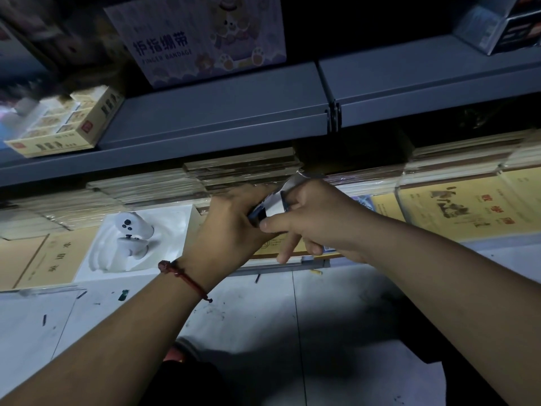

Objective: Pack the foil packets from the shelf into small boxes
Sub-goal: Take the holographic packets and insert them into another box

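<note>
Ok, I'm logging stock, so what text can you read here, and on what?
"护指绷带": pastel box, upper shelf.
"FINGER BANDAGE": same box.
Yellow boxes, yellow pads, tan booklet: print too blurred to read.
Foil packet being held: nothing legible.

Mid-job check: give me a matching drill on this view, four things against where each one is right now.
Things:
1. foil packet
2. finger bandage box
3. white controller box
4. red cord

Places:
A. on the upper shelf
B. round the wrist of the left hand
C. held between the left hand and the right hand
D. below the upper shelf, left of both hands

Pairs: 1-C, 2-A, 3-D, 4-B.
</note>
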Available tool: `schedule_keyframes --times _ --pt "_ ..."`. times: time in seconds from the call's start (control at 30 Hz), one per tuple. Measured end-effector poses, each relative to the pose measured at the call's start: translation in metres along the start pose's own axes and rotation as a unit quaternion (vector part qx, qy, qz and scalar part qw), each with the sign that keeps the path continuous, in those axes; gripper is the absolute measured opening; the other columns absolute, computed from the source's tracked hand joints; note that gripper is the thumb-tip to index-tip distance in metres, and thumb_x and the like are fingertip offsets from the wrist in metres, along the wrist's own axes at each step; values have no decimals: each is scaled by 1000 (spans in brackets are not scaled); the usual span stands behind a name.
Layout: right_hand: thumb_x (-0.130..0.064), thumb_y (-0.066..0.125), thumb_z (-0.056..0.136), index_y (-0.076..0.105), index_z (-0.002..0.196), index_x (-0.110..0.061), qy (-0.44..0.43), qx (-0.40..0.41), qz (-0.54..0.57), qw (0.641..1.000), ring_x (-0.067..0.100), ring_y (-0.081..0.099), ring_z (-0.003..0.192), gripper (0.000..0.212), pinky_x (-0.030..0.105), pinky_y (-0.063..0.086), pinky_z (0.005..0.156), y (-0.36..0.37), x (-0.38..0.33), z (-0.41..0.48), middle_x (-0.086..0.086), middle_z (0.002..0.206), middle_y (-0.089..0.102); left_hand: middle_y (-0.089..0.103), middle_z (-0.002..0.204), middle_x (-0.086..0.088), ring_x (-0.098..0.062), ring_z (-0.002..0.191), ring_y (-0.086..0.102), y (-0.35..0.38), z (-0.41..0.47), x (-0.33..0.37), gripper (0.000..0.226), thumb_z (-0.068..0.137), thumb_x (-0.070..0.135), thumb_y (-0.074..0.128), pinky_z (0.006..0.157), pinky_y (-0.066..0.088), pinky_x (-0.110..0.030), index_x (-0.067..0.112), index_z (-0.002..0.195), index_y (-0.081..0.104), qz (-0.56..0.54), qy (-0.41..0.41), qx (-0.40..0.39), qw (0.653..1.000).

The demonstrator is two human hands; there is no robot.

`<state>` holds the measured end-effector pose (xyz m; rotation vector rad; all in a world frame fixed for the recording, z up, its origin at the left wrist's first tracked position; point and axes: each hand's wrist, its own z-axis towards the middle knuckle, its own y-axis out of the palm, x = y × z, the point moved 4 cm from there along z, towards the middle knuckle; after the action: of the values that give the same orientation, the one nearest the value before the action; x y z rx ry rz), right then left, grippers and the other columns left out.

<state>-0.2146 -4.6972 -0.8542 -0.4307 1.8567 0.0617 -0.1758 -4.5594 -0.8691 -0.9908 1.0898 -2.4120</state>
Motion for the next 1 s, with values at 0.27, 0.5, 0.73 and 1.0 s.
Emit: schedule_keyframes --times 0.27,0.5,0.73,1.0 --pt "-21 73 92 67 112 -24 -8 -51 -22 998 15 64 51 21 24 31 42 6 0 -2 -7 83 72 42 74 26 13 72 49 0 0 2 35 70 -7 65 66 31 -3 22 89 66 8 22 32 999" --pt "-22 58 102 61 103 -26 -36 39 23 998 5 43 30 6 22 33 39 7 5 1 -10 39 52 46 75 22 4 70 47 -8 5 1 9 80 24 70 66 32 -7 18 86 66 -13 15 3 1000" --pt "-16 73 94 71 100 -6 -49 99 24 994 12 47 27 13 19 33 33 -10 6 13 14 46 58 57 71 27 7 68 53 -8 8 -4 26 76 22 86 62 34 -6 17 97 72 -59 -71 -5 996" --pt "-20 82 87 73 108 -8 -98 142 -78 982 11 56 31 26 22 42 34 -16 8 15 0 52 67 61 75 21 3 70 55 -4 7 -10 34 76 29 88 61 37 -9 17 104 73 -43 -98 -8 994"
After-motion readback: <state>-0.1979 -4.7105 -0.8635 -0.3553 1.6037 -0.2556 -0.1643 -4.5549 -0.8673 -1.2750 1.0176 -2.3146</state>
